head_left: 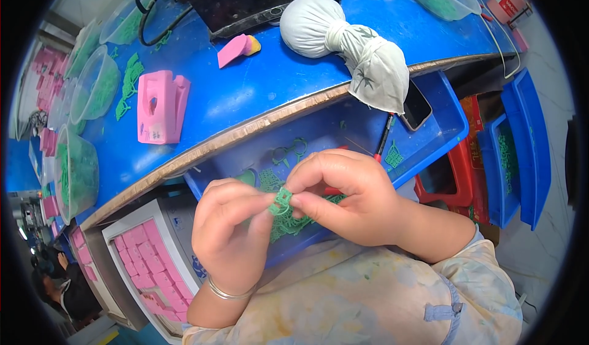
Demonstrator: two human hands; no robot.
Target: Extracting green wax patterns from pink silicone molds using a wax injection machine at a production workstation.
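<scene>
My left hand [228,225] and my right hand [353,194] meet over a blue tray [451,121] at my lap. Between their pinched fingertips is a small green openwork piece [281,201], gripped from both sides. A bangle circles my left wrist. Below my fingers, a heap of green lattice pieces [288,227] lies in the tray, partly hidden by my hands. Farther right in the tray are a loose green lattice piece [394,155], a thin black and red tool [384,137] and a dark phone [418,108].
On the blue tabletop stand a pink block [161,115], a pink wedge with a yellow end [236,51], a tied white cloth bag [310,29] and a black box [245,1]. Clear tubs [80,173] line the left. A box of pink blocks [150,262] sits lower left; blue bins [531,155] stand right.
</scene>
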